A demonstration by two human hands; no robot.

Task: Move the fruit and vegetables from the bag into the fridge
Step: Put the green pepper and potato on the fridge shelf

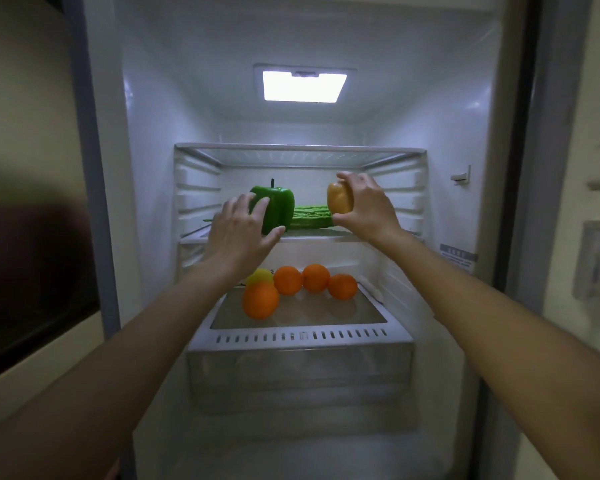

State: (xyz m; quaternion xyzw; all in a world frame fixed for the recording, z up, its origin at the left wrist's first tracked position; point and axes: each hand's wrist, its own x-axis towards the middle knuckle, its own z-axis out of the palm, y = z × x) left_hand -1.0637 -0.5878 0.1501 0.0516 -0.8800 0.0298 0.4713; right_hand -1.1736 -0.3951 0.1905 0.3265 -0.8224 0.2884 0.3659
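Note:
Both my arms reach into the open fridge. My left hand [241,230] is wrapped around a green bell pepper [278,206] that stands upright on the middle glass shelf [326,235]. My right hand [368,206] holds an orange-yellow pepper [340,198] just above the right part of the same shelf. Between the two peppers lies a bumpy green bitter gourd [310,218]. The bag is out of view.
Below, on the drawer's glass cover [302,315], lie several oranges [286,279] and a yellow fruit [258,276], partly behind my left forearm. An upper glass shelf [298,154] is bare. The fridge lamp [303,86] is lit. A door edge stands at right.

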